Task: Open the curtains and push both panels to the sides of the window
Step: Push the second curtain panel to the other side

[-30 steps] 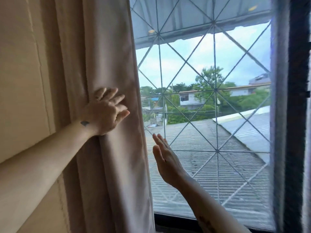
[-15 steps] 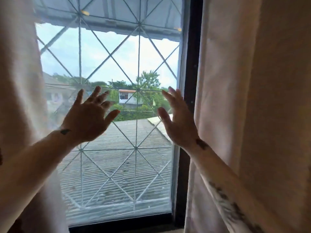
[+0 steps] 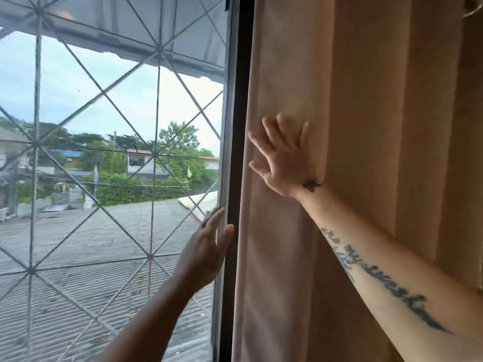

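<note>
The right curtain panel (image 3: pixel 366 126), beige and pleated, hangs bunched at the right side of the window (image 3: pixel 104 152), just past the dark frame post (image 3: pixel 241 100). My right hand (image 3: pixel 283 160) lies flat against the panel's inner folds with fingers spread, holding nothing. My left hand (image 3: pixel 206 248) is raised lower down in front of the glass beside the frame post, fingers straight and apart, touching no cloth. The left curtain panel is out of view.
A diamond-pattern metal grille (image 3: pixel 156 152) covers the glass, with rooftops and trees outside. The wall (image 3: pixel 470 152) is right of the bunched curtain.
The view has swung from the left panel to the right one. My left hand left the left curtain, and my right hand moved up and right onto the right panel.
</note>
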`<state>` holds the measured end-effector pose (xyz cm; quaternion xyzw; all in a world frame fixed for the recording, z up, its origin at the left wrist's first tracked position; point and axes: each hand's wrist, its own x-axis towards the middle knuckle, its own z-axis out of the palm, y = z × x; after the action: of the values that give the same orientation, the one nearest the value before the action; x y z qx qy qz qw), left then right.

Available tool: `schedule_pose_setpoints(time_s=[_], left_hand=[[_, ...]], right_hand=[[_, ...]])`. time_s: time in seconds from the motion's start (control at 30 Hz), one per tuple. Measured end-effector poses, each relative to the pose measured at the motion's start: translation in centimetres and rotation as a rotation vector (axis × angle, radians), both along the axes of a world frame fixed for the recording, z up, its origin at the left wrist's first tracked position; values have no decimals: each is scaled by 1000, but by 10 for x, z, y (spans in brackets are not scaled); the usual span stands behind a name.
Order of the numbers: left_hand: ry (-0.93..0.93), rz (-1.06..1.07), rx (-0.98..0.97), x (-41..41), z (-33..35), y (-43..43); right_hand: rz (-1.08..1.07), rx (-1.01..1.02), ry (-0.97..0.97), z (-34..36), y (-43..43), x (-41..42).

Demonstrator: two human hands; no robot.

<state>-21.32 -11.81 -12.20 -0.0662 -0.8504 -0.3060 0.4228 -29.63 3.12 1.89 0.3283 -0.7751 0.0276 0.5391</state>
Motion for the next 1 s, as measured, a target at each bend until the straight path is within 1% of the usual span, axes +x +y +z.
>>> schedule_pose_setpoints(time_s=[0.03, 0.1, 0.17, 0.27, 0.4, 0.5, 0.57, 0.67, 0.77, 0.9, 1.0], left_hand=[[1, -51, 47, -7, -6, 10], [0, -159, 128, -22, -21, 31], [-5, -221, 205, -36, -32, 51], [-23, -236, 295, -55, -42, 70], [-73, -227, 319, -76, -51, 84], [-82, -261, 387, -90, -57, 96], [-93, -267, 388, -100, -61, 106], [-105, -240, 348, -116, -66, 127], [-82, -244, 340, -136, -67, 157], [-62, -253, 335, -164, -62, 200], [-60, -259, 312, -188, -59, 230]], right_hand=[[-3, 48, 11, 2, 0, -4], [-3, 75, -1, 3, 2, -12], [-74, 101, 5, 3, 8, -18], [-190, 170, 8, 3, 21, -23], [-277, 336, 83, 17, 29, -26], [-341, 435, 126, 30, 37, -36], [-365, 448, 124, 33, 47, -48], [-392, 427, 55, 30, 71, -71], [-391, 425, 3, 27, 99, -97], [-385, 417, -2, 24, 138, -131], [-384, 409, -51, 24, 168, -153]])
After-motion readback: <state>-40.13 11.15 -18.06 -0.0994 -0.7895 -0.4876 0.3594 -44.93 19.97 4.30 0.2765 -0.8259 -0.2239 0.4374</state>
